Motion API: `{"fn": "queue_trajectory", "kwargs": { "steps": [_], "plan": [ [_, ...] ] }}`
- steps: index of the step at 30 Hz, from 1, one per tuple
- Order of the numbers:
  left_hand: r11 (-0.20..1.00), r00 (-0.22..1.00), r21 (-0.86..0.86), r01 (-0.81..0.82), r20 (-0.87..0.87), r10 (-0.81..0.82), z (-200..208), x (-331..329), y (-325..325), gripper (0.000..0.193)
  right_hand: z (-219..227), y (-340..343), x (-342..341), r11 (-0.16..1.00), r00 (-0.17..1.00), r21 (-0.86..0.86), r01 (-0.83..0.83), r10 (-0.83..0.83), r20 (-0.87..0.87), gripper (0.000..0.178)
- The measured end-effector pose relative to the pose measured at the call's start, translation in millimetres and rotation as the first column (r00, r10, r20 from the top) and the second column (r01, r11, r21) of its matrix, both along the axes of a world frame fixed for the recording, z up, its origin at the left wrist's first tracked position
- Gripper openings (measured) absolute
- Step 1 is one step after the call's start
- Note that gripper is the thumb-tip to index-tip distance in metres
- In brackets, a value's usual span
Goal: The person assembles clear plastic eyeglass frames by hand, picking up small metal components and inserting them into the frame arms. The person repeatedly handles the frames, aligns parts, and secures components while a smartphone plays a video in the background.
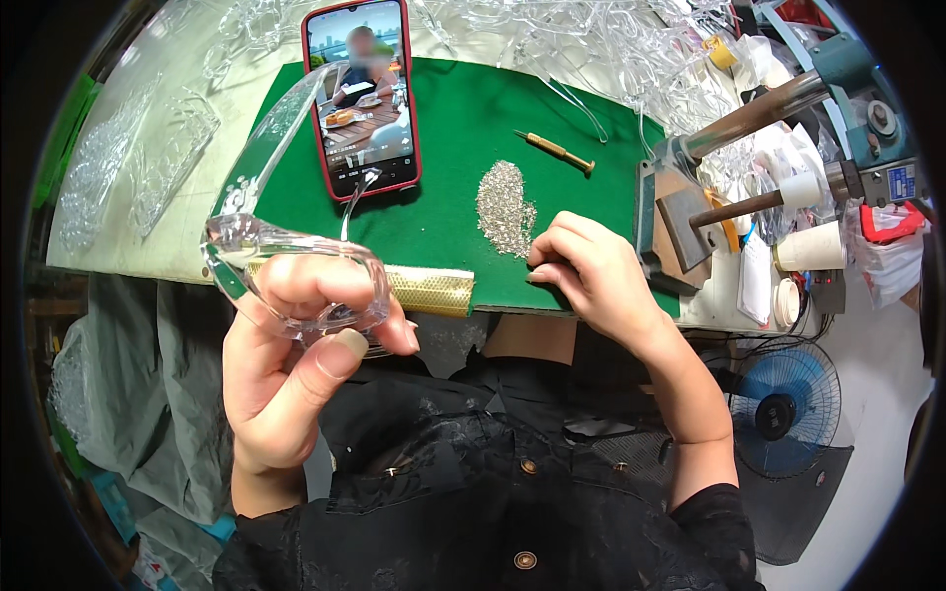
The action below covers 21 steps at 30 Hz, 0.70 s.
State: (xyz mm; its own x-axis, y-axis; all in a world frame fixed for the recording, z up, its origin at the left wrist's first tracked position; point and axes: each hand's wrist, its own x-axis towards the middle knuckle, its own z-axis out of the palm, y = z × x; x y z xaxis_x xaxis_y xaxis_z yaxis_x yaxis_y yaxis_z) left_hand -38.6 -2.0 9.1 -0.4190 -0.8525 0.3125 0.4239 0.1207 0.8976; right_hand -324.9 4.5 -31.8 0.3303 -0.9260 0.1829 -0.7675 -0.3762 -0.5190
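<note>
My left hand (281,384) is closed around a clear plastic eyeglass frame (229,236), raised in front of the table's near edge. One long clear temple of it reaches up past the phone. My right hand (603,281) rests at the near edge of the green mat (448,128), thumb and forefinger pinched together beside a pile of tiny silvery metal pieces (505,207), perhaps screws. Whether a piece is between those fingertips is too small to see. Beyond the pile lies a small brass screwdriver (557,152).
A red-cased phone (367,108) stands on the mat, its screen lit. A gold textured strip (434,291) lies along the near edge. Many clear frames (552,34) cover the table's back. At the right stand a bench press (759,118) and, lower, a blue fan (783,406).
</note>
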Motion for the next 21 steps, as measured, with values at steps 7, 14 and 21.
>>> {"fn": "queue_trajectory", "kwargs": {
  "steps": [7,14,21],
  "plan": [
    [0.984,0.989,-0.131,-0.124,0.059,0.132,0,6,-1,0.026,-2,-2,5,0.996,0.999,-0.084,-0.023,0.019,-0.045,0.015],
    [0.854,0.906,-0.451,-0.259,0.194,0.377,1,7,-12,0.023,-2,11,0,0.995,0.990,-0.104,0.005,-0.020,-0.142,0.013],
    [0.757,0.877,-0.652,-0.036,0.343,0.337,-5,-29,-14,0.025,2,15,-13,0.998,0.998,-0.068,0.005,-0.009,-0.061,0.010]
  ]
}}
